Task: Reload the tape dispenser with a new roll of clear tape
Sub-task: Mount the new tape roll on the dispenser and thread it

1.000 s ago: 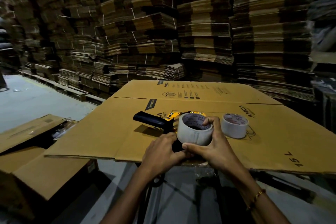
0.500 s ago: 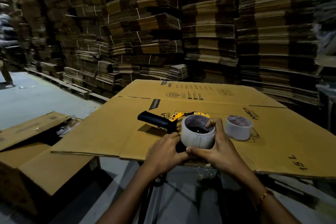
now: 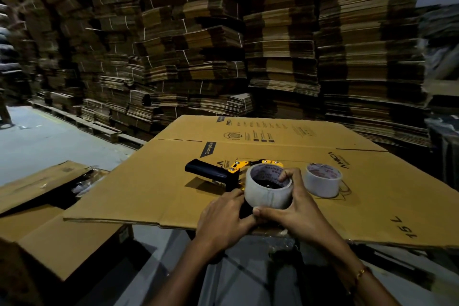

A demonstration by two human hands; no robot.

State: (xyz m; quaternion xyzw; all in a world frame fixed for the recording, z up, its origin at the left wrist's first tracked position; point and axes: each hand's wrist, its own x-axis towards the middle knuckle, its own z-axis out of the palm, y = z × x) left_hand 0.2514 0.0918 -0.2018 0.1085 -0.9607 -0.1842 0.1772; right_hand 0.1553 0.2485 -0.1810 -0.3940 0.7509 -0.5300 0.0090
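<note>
A yellow and black tape dispenser (image 3: 233,170) lies on a flattened cardboard sheet (image 3: 149,186), its black handle pointing left. A roll of clear tape (image 3: 267,195) sits over the dispenser's near end. My right hand (image 3: 295,208) grips this roll, thumb at its near wall and fingers curled over its far rim into the core. My left hand (image 3: 223,216) is curled around the dispenser's frame just left of the roll; its fingertips are hidden. A second tape roll (image 3: 323,182) stands on the sheet to the right.
Tall stacks of flattened cartons (image 3: 248,45) fill the background behind the sheet. An open cardboard box (image 3: 49,206) stands low on the left. Grey floor (image 3: 49,139) and wooden pallets (image 3: 99,129) lie at the far left.
My right fingers have slid over the roll's far rim and into its core. Both hands stay at the roll and dispenser; the view has shifted slightly.
</note>
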